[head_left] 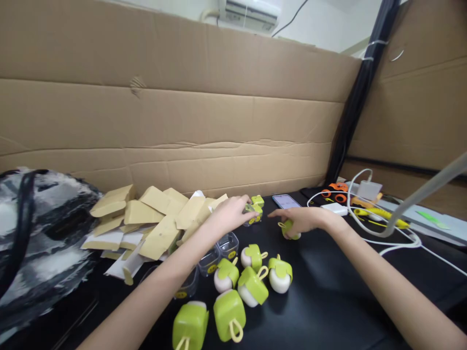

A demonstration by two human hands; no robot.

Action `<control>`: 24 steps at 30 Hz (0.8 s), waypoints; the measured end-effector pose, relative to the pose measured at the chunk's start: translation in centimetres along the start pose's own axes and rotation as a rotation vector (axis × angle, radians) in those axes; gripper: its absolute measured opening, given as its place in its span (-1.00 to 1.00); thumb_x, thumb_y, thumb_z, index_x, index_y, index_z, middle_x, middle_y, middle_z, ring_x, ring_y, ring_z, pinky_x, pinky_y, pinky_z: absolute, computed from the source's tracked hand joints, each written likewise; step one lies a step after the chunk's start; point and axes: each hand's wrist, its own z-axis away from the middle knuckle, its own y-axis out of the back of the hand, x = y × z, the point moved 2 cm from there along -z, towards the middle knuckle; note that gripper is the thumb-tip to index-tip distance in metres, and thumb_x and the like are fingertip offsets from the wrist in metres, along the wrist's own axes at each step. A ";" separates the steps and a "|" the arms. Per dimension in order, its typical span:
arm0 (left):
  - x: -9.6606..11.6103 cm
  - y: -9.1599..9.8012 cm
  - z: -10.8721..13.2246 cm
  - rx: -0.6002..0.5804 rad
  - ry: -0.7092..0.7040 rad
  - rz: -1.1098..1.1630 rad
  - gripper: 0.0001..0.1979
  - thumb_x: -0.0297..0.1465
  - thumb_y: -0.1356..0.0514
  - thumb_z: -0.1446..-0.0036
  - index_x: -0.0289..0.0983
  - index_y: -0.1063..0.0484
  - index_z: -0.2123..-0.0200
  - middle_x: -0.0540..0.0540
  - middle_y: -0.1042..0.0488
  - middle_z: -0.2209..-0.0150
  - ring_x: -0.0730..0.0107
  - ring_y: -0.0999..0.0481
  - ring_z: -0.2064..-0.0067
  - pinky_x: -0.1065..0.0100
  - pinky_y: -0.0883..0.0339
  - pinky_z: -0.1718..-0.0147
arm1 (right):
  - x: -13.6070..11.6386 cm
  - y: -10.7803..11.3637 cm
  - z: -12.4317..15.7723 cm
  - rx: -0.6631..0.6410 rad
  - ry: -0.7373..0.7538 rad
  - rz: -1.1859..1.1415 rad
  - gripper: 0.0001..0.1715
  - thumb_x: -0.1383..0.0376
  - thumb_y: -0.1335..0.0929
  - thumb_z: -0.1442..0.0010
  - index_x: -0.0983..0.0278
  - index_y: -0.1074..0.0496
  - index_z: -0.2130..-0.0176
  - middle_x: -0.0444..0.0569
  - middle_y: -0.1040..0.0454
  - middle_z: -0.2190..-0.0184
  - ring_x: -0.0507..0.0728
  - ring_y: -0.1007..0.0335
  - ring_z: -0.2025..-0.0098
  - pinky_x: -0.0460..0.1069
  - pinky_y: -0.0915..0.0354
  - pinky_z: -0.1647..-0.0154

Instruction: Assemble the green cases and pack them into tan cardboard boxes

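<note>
My left hand point(232, 212) reaches to the far middle of the black table. Its fingers and thumb are curled at a small clear plastic box point(251, 219) with yellow-green pieces inside. My right hand point(304, 219) is closed around a small green-and-white rounded case point(291, 229) with a yellow loop, its index finger pointing left. Nearer me stand several more such cases, among them one green-and-white case point(280, 274) and another green case point(229, 315) lying with its loop toward me. More clear plastic boxes point(228, 245) are partly hidden behind my left forearm.
Several folded tan cardboard boxes point(160, 238) are heaped at the left, beside a black-and-white plastic bag point(47, 253). A phone point(285, 201) lies at the back. White cables point(397, 243), orange scissors point(339, 192) and a yellow tool point(383, 217) lie right. Cardboard walls point(233, 116) surround the table.
</note>
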 end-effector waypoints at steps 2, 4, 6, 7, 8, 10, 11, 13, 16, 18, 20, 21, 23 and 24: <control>0.5 -0.8 0.0 -0.033 -0.034 0.052 -0.69 -0.25 -0.16 -0.27 -0.30 -0.38 0.00 -0.15 -0.47 0.04 0.19 -0.51 0.08 0.06 -0.41 0.10 | 0.2 0.5 -0.1 0.018 0.044 -0.024 -0.72 0.25 -0.34 -0.30 0.27 -0.39 -0.01 0.01 -0.46 0.06 0.13 -0.46 0.15 0.11 -0.42 0.14; 0.8 -1.7 0.0 -0.088 -0.047 0.092 -0.71 -0.26 -0.18 -0.26 -0.31 -0.40 0.04 -0.14 -0.49 0.07 0.21 -0.52 0.11 0.08 -0.42 0.12 | 0.3 1.3 0.0 0.067 0.098 -0.043 -0.77 0.25 -0.34 -0.30 0.29 -0.42 0.05 0.00 -0.46 0.06 0.14 -0.46 0.13 0.12 -0.41 0.11; 0.9 -2.4 0.1 -0.142 -0.053 0.127 -0.72 -0.29 -0.19 -0.25 -0.31 -0.40 0.04 -0.14 -0.48 0.06 0.21 -0.52 0.11 0.08 -0.43 0.12 | 0.0 2.1 0.1 0.157 0.148 -0.059 -0.78 0.24 -0.33 -0.31 0.30 -0.43 0.08 -0.01 -0.47 0.09 0.14 -0.46 0.13 0.12 -0.40 0.11; 0.8 -2.6 0.1 -0.163 -0.057 0.146 -0.72 -0.30 -0.20 -0.25 -0.30 -0.40 0.02 -0.15 -0.47 0.03 0.20 -0.51 0.09 0.08 -0.42 0.11 | -0.2 2.4 0.2 0.220 0.169 -0.066 -0.77 0.23 -0.32 -0.32 0.30 -0.43 0.08 -0.01 -0.47 0.09 0.14 -0.45 0.12 0.13 -0.39 0.10; 0.8 -2.7 0.2 -0.181 -0.061 0.165 -0.71 -0.31 -0.20 -0.25 -0.30 -0.39 0.00 -0.15 -0.45 0.01 0.18 -0.51 0.07 0.07 -0.42 0.11 | -0.6 2.6 0.1 0.290 0.188 -0.072 -0.76 0.23 -0.32 -0.32 0.31 -0.42 0.07 0.00 -0.46 0.08 0.15 -0.45 0.11 0.14 -0.39 0.08; 0.8 -2.8 0.2 -0.200 -0.059 0.203 -0.69 -0.33 -0.20 -0.25 -0.29 -0.36 -0.03 -0.16 -0.44 0.00 0.18 -0.50 0.07 0.07 -0.43 0.12 | -1.5 2.6 -0.1 0.416 0.221 -0.087 -0.74 0.22 -0.31 -0.32 0.31 -0.40 0.05 0.01 -0.45 0.06 0.17 -0.43 0.08 0.17 -0.37 0.06; 0.9 -2.9 0.3 -0.201 -0.052 0.222 -0.68 -0.33 -0.20 -0.25 -0.29 -0.35 -0.05 -0.16 -0.44 0.01 0.18 -0.51 0.08 0.08 -0.44 0.13 | -2.0 2.4 -0.3 0.460 0.236 -0.095 -0.74 0.22 -0.31 -0.32 0.32 -0.40 0.05 0.01 -0.45 0.06 0.17 -0.43 0.08 0.17 -0.37 0.06; 1.1 -2.9 0.3 -0.185 -0.032 0.258 -0.66 -0.35 -0.20 -0.25 -0.29 -0.33 -0.06 -0.16 -0.45 0.02 0.20 -0.52 0.11 0.10 -0.46 0.16 | -3.1 1.6 -0.8 0.509 0.260 -0.107 -0.76 0.22 -0.31 -0.33 0.32 -0.42 0.08 0.00 -0.46 0.10 0.15 -0.44 0.11 0.14 -0.38 0.09; 1.5 -3.3 0.3 -0.117 -0.005 0.304 -0.63 -0.37 -0.21 -0.24 -0.28 -0.30 -0.09 -0.18 -0.39 -0.07 0.15 -0.50 0.05 0.07 -0.44 0.12 | -4.6 0.0 -1.3 0.525 0.272 -0.114 -0.77 0.22 -0.31 -0.33 0.32 -0.42 0.10 -0.02 -0.48 0.15 0.11 -0.47 0.20 0.09 -0.42 0.18; 1.7 -3.6 0.2 -0.083 0.002 0.329 -0.63 -0.38 -0.21 -0.24 -0.27 -0.30 -0.10 -0.19 -0.37 -0.09 0.14 -0.48 0.02 0.06 -0.43 0.11 | -5.2 -0.9 -1.5 0.527 0.267 -0.102 -0.76 0.23 -0.32 -0.32 0.32 -0.41 0.08 -0.03 -0.48 0.16 0.10 -0.47 0.21 0.08 -0.42 0.20; 1.7 -4.0 0.2 -0.080 0.008 0.343 -0.64 -0.37 -0.21 -0.24 -0.28 -0.30 -0.09 -0.18 -0.41 -0.05 0.17 -0.51 0.07 0.08 -0.45 0.14 | -5.8 -1.6 -1.6 0.523 0.259 -0.076 -0.76 0.23 -0.33 -0.31 0.32 -0.40 0.07 -0.02 -0.47 0.14 0.12 -0.46 0.19 0.09 -0.42 0.18; 1.7 -4.1 0.1 -0.084 0.012 0.347 -0.65 -0.37 -0.20 -0.25 -0.28 -0.31 -0.08 -0.17 -0.42 -0.02 0.19 -0.52 0.09 0.10 -0.46 0.15 | -5.9 -1.9 -1.6 0.517 0.252 -0.059 -0.76 0.23 -0.34 -0.30 0.32 -0.41 0.08 -0.01 -0.47 0.13 0.13 -0.46 0.17 0.10 -0.41 0.16; 1.5 -4.0 0.2 -0.094 0.020 0.348 -0.65 -0.38 -0.20 -0.25 -0.28 -0.30 -0.08 -0.16 -0.44 0.00 0.19 -0.52 0.10 0.09 -0.45 0.15 | -6.2 -2.4 -1.6 0.506 0.230 -0.024 -0.76 0.23 -0.34 -0.30 0.31 -0.41 0.08 0.00 -0.46 0.10 0.14 -0.45 0.14 0.12 -0.40 0.13; 1.4 -3.8 0.2 -0.102 0.024 0.348 -0.65 -0.38 -0.20 -0.25 -0.28 -0.30 -0.08 -0.17 -0.43 -0.01 0.19 -0.52 0.09 0.08 -0.45 0.14 | -6.3 -2.5 -1.6 0.502 0.216 -0.009 -0.76 0.23 -0.34 -0.30 0.31 -0.41 0.07 0.00 -0.45 0.09 0.14 -0.44 0.13 0.12 -0.40 0.12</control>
